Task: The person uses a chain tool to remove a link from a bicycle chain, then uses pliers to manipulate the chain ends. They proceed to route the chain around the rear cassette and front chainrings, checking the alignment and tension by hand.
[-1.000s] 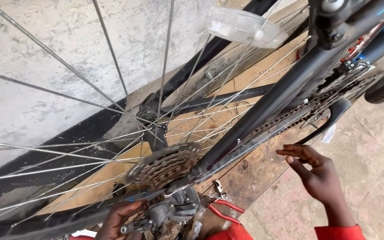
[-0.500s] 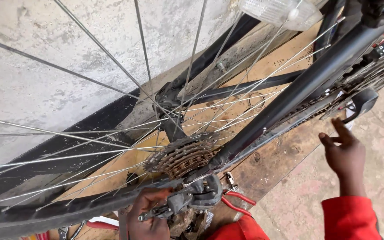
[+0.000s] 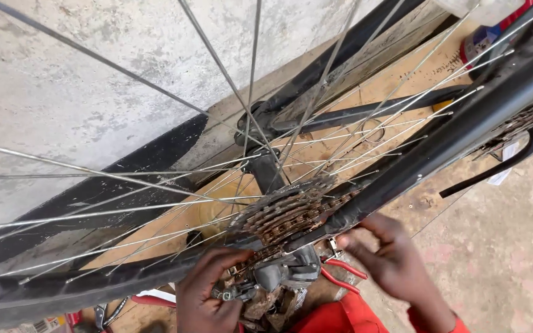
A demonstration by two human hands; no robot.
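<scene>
Nearest the camera, at the bottom edge, the left hand (image 3: 208, 296) curls around the rear derailleur (image 3: 279, 274), its fingers closed on the lower, grimy part of the mechanism, which hangs just below the cluster of sprockets. To its right the right hand (image 3: 390, 259) sits half open, fingers bent and their tips touching the black frame tube (image 3: 439, 151) close to where the tube meets the wheel's axle (whether they pinch anything small there cannot be told). Between and below the two hands lie red-handled pliers (image 3: 343, 274) on the ground, partly hidden by the derailleur. Just above the hands the rusty cassette (image 3: 288, 213) sits at the wheel's hub, with the chain (image 3: 525, 120) running from it along the frame tube toward the upper right. Silver spokes (image 3: 124, 179) fan out from the hub across the whole view. Behind the wheel a wooden board (image 3: 402, 80) lies slanted, and farthest back stands a rough grey concrete wall (image 3: 63, 105).
</scene>
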